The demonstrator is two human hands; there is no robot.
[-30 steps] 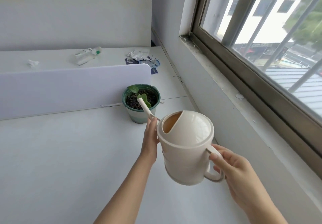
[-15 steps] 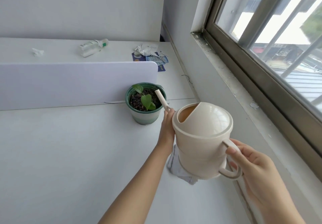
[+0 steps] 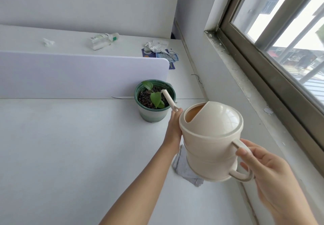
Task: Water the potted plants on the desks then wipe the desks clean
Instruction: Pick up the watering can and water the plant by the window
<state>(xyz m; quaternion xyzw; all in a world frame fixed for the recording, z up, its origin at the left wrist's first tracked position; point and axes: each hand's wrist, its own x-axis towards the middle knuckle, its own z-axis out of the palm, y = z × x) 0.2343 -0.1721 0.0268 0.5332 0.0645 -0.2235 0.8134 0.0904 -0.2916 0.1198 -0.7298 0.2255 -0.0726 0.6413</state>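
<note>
Left hand (image 3: 174, 126) extended, fingers curled; right hand (image 3: 268, 177) gripping (thumb up).

Right hand (image 3: 273, 177) grips handle of cream watering can (image 3: 210, 137); left hand (image 3: 173, 126) steadies spout base. Spout tip over soil of green potted plant (image 3: 154, 100). Grey cloth (image 3: 185, 168) on desk (image 3: 70, 146) beneath can.

Your view is bright with soft daylight from the window (image 3: 280, 37) on the right. The sky there blows out to white. Shadows on the desk (image 3: 70, 146) stay faint. Straight edges bow toward the frame's borders.
</note>
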